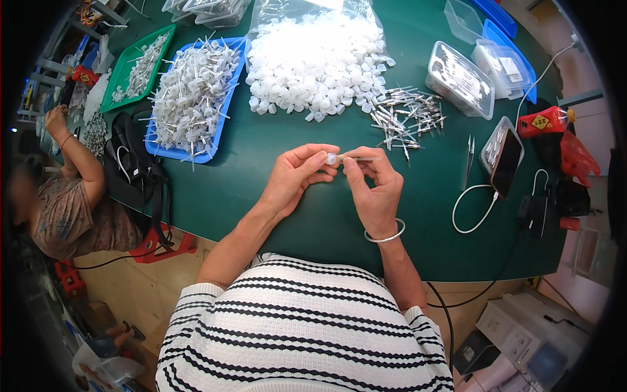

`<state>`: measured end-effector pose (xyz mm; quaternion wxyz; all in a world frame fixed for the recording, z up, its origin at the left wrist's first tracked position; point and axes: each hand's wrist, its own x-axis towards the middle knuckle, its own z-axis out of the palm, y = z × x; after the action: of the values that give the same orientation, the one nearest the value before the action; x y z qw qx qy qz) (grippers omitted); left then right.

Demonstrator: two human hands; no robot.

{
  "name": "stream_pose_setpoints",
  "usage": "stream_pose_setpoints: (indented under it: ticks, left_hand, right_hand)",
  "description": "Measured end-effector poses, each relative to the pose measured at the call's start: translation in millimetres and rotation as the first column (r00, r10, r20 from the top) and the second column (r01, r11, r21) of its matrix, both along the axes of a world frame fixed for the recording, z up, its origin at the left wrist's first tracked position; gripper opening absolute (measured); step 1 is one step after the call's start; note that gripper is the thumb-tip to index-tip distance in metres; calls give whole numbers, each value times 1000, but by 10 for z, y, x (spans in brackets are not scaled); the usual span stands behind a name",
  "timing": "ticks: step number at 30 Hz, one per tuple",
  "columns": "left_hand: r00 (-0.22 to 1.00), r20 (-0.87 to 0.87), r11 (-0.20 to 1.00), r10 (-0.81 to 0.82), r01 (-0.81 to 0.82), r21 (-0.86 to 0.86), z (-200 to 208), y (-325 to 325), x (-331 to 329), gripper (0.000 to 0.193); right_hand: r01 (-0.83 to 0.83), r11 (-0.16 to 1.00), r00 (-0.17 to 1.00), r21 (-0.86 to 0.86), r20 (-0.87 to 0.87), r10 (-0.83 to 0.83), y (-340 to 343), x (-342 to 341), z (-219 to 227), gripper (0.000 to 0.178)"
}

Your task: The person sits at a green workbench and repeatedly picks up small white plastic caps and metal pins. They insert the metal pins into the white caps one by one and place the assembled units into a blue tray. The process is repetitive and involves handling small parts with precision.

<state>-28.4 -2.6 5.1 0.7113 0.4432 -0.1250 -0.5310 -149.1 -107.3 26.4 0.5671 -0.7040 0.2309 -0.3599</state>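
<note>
Between thumb and fingers, my left hand (295, 175) pinches a small white translucent plastic cap (331, 159). My right hand (374, 186) is closed on a thin metal pin (356, 159), whose inner end meets the cap; how deep it sits cannot be made out. Beyond my hands lies a big heap of white caps (313, 65), spilling from a clear plastic bag (313, 8). To its right is a loose pile of metal pins (408, 119). A blue tray (208, 155) at the left holds many caps with pins in them.
Further left are a green tray (168, 40) of similar parts and a black backpack (124, 147). On the right stand clear plastic boxes (460, 81), tweezers (469, 160), a phone (506, 163) with a white cable, and a red bottle (545, 122). Another person (78, 189) sits at the left.
</note>
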Motion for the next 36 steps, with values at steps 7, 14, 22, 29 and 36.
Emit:
stream_pose_setpoints:
  ticks: [7, 14, 22, 29, 36]
  left_hand:
    - [1000, 22, 1000, -10, 10, 10, -13, -4, 4, 24]
    - [1000, 27, 1000, -5, 5, 21, 3, -10, -4, 24]
    - [1000, -8, 1000, -13, 14, 5, -16, -13, -4, 24]
    - [999, -10, 999, -34, 34, 14, -24, -16, 1, 24]
    - [998, 54, 997, -28, 24, 74, -10, -27, 1, 24]
  right_hand:
    - [6, 998, 1000, -56, 13, -5, 2, 5, -25, 10]
    - [6, 996, 1000, -90, 22, -4, 3, 19, -5, 9]
    - [23, 991, 1000, -128, 23, -21, 10, 19, -4, 10]
    - [14, 991, 1000, -137, 11, -12, 6, 17, -3, 8]
    - [11, 992, 1000, -129, -10, -12, 7, 14, 36, 8]
